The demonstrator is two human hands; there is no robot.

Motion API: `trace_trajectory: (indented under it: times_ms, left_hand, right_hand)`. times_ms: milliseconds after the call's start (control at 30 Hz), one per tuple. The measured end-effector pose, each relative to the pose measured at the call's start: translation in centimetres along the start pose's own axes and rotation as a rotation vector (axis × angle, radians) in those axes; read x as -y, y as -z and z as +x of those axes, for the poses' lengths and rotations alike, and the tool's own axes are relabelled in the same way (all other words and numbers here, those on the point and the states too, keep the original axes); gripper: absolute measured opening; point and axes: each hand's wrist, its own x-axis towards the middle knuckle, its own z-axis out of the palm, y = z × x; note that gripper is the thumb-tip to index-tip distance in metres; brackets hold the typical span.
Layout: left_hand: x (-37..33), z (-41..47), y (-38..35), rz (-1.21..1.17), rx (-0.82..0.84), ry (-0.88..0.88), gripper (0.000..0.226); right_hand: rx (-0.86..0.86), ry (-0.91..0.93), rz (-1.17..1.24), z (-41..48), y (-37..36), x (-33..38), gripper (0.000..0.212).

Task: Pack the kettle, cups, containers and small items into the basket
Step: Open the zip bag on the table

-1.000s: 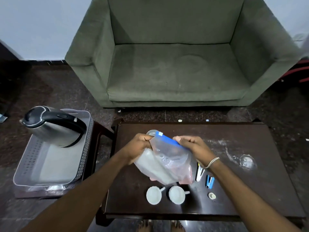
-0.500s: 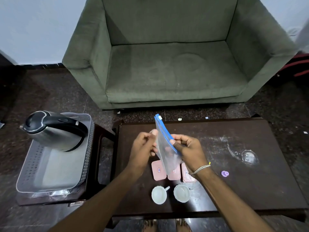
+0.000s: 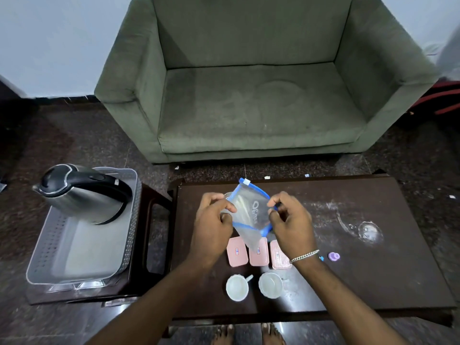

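I hold a clear zip bag (image 3: 250, 215) with a blue edge above the dark table (image 3: 373, 270). My left hand (image 3: 211, 225) pinches its left side and my right hand (image 3: 292, 224) pinches its right side, pulling the mouth apart. Below the bag lie three pink lidded containers (image 3: 237, 251) in a row. Two white cups (image 3: 237, 287) stand near the table's front edge. A steel kettle (image 3: 82, 194) with a black handle rests tilted in the far end of the grey basket (image 3: 49, 250) on a stool at the left. A small purple item (image 3: 333, 256) lies right of my wrist.
A green sofa (image 3: 249, 95) stands behind the table. White powdery smears and a clear round item (image 3: 368, 231) mark the table's right half. The basket's near half holds nothing. My bare feet (image 3: 249, 334) show under the table's front edge.
The bag hung full and slanted, then stood edge-on; now its mouth faces me, spread between both hands. The camera view has shifted, so the pink containers show below it.
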Motion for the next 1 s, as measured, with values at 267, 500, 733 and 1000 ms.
trace_trajectory:
  times_ms: [267, 500, 733, 1000]
  left_hand:
    - [-2.4, -0.2, 0.5, 0.153, 0.137, -0.121, 0.051]
    - [-4.3, -1.7, 0.5, 0.238, 0.271, -0.192, 0.059]
    - [-4.1, -2.0, 1.0, 0.374, 0.333, -0.157, 0.072]
    - [-4.4, -2.9, 0.9, 0.429, 0.377, -0.157, 0.076]
  right_hand:
    - [-0.021, 0.147, -0.509, -0.3, 0.7, 1.3, 0.029]
    - [0.319, -0.218, -0.274, 0.6, -2.6, 3.5, 0.019]
    - [0.298, -0.490, 0.048, 2.2, -3.5, 4.2, 0.018]
    - [0.260, -0.763, 0.276, 2.0, -4.9, 4.1, 0.033]
